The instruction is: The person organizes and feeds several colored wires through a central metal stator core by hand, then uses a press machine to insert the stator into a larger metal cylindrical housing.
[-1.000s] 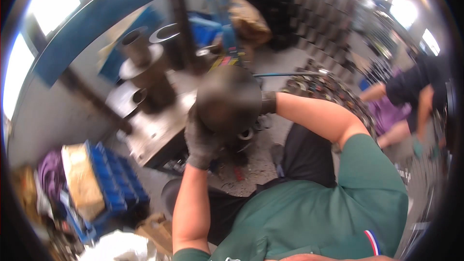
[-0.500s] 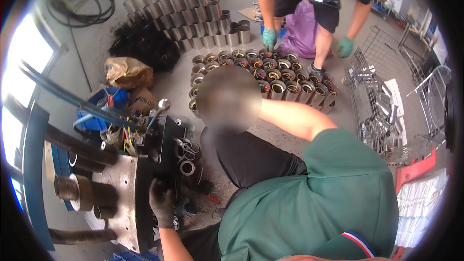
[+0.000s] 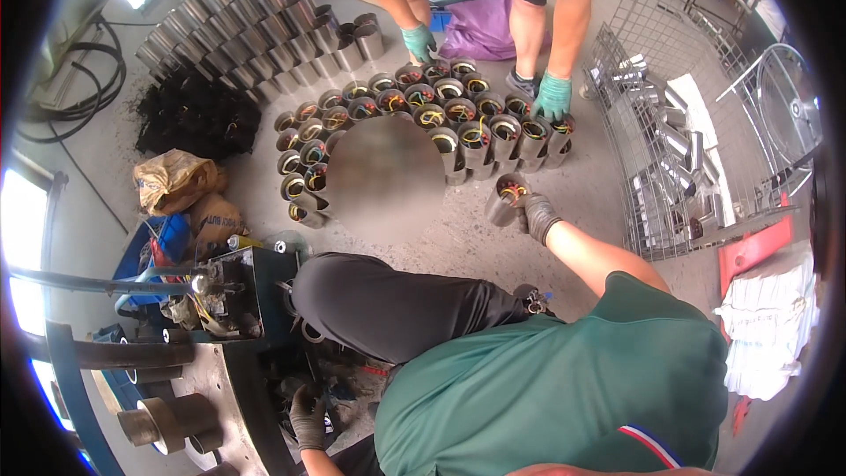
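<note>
My right hand (image 3: 538, 215), in a dark grey work glove, grips the rim of a metal cylinder (image 3: 501, 204) with red and yellow wires inside. This cylinder tilts a little and sits apart from the rows, on the near side. Low on the left, my left hand (image 3: 307, 416), also gloved, is beside the press machine (image 3: 231, 397). Its fingers look curled; what they hold, if anything, is lost in the dark. Beyond my right hand stand rows of similar wired cylinders (image 3: 476, 143) on the floor. A round blur hides part of the rows.
Across the rows bends a co-worker, a green-gloved hand (image 3: 553, 97) on a right-end cylinder, another glove (image 3: 419, 42) at the far edge. Bare metal tubes (image 3: 256, 26) are stacked far left. A wire cage (image 3: 652, 150) with metal pieces stands right, near white bundles (image 3: 769, 317).
My right hand, hidden by the blur before, is now out to the right on a wired cylinder. The co-worker's right-side hand has come down onto the cylinders. The whole view has shifted.
</note>
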Demonstrator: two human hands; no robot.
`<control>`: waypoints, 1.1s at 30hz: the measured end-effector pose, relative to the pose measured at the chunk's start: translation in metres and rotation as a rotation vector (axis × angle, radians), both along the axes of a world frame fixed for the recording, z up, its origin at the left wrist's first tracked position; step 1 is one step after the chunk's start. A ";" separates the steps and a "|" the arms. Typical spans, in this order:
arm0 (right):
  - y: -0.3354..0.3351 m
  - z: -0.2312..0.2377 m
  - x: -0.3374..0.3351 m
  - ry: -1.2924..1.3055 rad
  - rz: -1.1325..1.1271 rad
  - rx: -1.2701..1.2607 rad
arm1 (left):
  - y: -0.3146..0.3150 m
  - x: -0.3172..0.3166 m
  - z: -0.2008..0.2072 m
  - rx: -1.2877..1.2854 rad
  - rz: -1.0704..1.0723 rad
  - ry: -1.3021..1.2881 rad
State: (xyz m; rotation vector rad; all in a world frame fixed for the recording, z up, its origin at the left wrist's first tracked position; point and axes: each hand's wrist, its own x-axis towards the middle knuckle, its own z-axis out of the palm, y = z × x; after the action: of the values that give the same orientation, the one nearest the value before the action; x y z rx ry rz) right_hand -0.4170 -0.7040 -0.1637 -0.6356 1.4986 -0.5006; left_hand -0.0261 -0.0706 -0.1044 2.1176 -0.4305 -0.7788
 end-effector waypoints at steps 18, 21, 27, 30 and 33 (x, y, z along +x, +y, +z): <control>-0.066 0.063 -0.038 -0.137 -0.181 -0.315 | -0.046 -0.020 0.063 0.172 0.025 0.010; -0.073 0.058 -0.044 -0.190 -0.225 -0.344 | -0.054 -0.024 0.073 0.141 0.016 0.008; -0.145 0.072 -0.023 -0.156 -0.267 -0.481 | -0.029 -0.005 0.054 0.229 -0.002 -0.043; -0.221 0.036 -0.015 -0.030 -0.343 -0.445 | -0.062 -0.004 0.071 0.237 -0.090 -0.066; -0.229 0.095 0.031 0.037 -0.266 -0.394 | -0.088 -0.029 0.118 0.218 0.022 -0.053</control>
State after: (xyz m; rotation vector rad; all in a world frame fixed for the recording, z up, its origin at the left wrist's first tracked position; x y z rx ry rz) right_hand -0.3856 -0.9331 -0.0683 -0.7554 1.5405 -1.0097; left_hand -0.0550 -0.1583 0.0135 2.3460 -0.3629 -0.7890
